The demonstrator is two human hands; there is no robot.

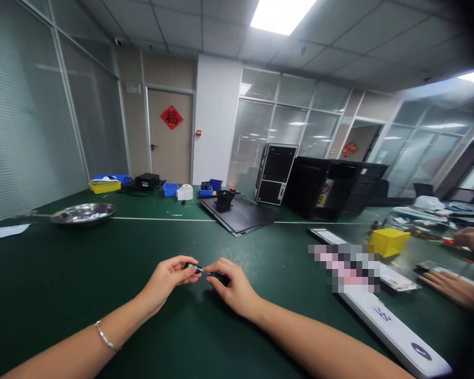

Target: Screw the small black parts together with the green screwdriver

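Observation:
My left hand (169, 275) is closed in a pinch around a small dark part with a green patch (193, 266), possibly a little circuit board; its exact kind is too small to make out. My right hand (237, 291) grips the dark handle of a small screwdriver (220, 278). The thin metal shaft points left and its tip meets the small part, or comes very close to it. Both hands are held just above the green table (142, 247), near its middle, and my fingers hide much of both things.
A steel dish (82, 223) with small pieces stands at left. Farther back lie a flat black panel (256, 213), blue bins (170, 189) and computer cases (276, 173). To the right are a long white bar (395, 326), a yellow box (389, 242) and another person's hands (454, 287).

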